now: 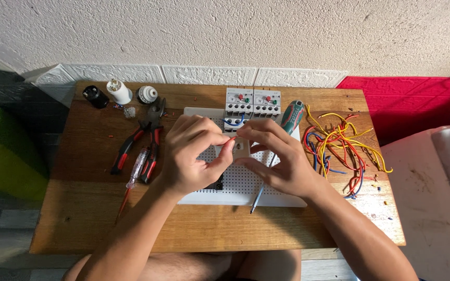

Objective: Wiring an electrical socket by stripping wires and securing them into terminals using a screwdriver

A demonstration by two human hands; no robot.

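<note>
Over centre of surface (79, 218), both hands meet above white perforated board (246, 182). L hand (188, 156) and R hand (277, 156) each pinch an end of a short red wire (232, 139), fingertips nearly touching. Screwdriver w/ green handle (290, 118) lies under R hand. Two grey relay units (252, 104) sit at board's far edge. Wire tangle (339, 151) right; red-handled pliers (139, 143) and tester screwdriver (134, 171) left.

Pegboard (246, 182) middle hidden by hands — pinched piece too small.
</note>
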